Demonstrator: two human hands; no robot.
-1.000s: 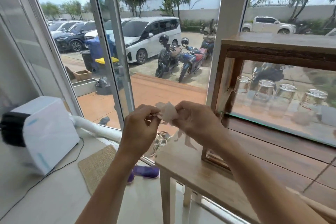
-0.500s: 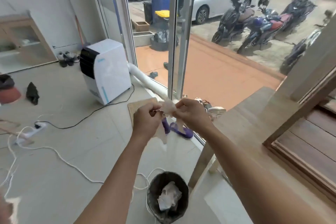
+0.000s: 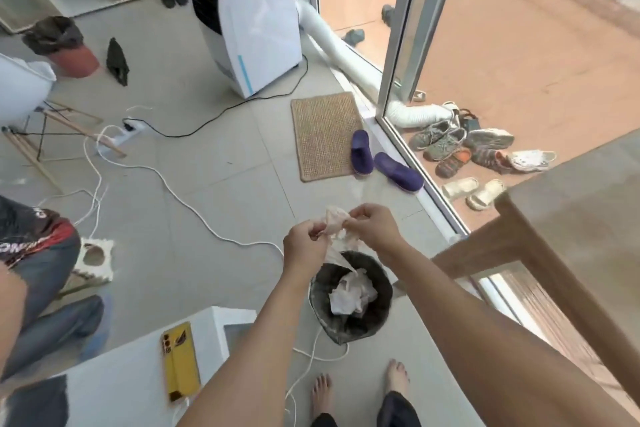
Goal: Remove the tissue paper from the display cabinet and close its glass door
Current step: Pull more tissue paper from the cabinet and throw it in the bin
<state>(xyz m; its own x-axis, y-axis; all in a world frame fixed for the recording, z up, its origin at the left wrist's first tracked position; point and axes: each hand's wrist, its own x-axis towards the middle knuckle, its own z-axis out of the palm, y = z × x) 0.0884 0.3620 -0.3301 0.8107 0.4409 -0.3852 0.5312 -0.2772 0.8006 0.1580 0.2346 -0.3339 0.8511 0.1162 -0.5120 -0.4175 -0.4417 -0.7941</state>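
Both hands meet over the floor, the left hand and the right hand each pinching the crumpled tissue paper between thumb and fingertips, a thin tail of it trailing down. It is held directly above the black waste bin, which sits at about 6 o'clock from the hands and already contains wadded white paper, so letting go seems likely to drop it straight in. The wooden tabletop lies at 3 o'clock; the display cabinet and its glass door are not in view, so closing it is still to be done. A white cable snakes across the tiles and passes beside the bin, near the person's bare feet, a possible snag. Purple slippers and a woven mat lie at 12 o'clock.
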